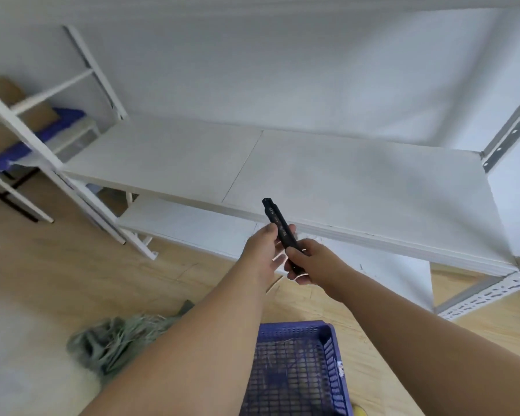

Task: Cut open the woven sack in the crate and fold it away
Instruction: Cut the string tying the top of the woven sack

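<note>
Head view: both bare forearms stretched forward over a wooden floor (57, 274), meeting in front of the front edge of a low white shelf board (342, 187). Right hand (308, 262) wrapped in a closed fist around the lower end of a slim black utility knife (278, 225), handle tilted up and to the left. Left hand (263, 250) half open, thumb and fingertips pinching the knife's mid-section just above the right fist. Blade tip hard to make out; possibly retracted.

Blue perforated plastic crate (333, 370) on the floor at the bottom edge of the frame, under the right forearm and just right of the left forearm, only stray fibres and the grid bottom visible inside. Crumpled grey-green woven sack (114, 343) lying on the floor just left of the crate, partly hidden behind the left forearm, frayed strands sticking out.

White metal shelving frame (27, 130) at the left, cardboard box (6, 94) on it. Grey slotted steel upright (511, 127) at the right edge.
</note>
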A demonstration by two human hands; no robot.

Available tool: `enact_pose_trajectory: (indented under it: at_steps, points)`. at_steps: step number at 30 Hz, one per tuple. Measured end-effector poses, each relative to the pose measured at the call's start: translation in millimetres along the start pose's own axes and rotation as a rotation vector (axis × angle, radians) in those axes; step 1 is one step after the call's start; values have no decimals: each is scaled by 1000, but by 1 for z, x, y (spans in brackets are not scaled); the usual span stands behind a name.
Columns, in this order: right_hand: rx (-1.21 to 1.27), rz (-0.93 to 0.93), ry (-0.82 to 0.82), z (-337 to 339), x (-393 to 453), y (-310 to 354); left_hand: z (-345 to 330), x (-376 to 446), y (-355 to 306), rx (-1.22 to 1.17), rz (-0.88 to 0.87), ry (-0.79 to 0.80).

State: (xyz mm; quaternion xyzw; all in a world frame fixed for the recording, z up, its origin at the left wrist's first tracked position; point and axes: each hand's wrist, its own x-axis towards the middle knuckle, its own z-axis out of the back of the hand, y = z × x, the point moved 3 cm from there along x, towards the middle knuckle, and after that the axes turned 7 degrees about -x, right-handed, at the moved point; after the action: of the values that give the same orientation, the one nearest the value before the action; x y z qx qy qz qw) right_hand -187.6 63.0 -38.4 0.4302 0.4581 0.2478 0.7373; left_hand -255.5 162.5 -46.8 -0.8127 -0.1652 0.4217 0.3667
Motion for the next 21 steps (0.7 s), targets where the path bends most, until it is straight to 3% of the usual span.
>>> enact_pose_trajectory:
  at_steps: [8, 16, 21]
  points:
    - [-42, -58, -125, -110, -17, 27, 105, -42, -28, 63, 4, 99]
    - [130, -33, 52, -173, -29, 39, 164, -69, -27, 75, -46, 59]
    - [-31, -16, 0, -185, -34, 26, 183, -87, -4, 63, -44, 15]
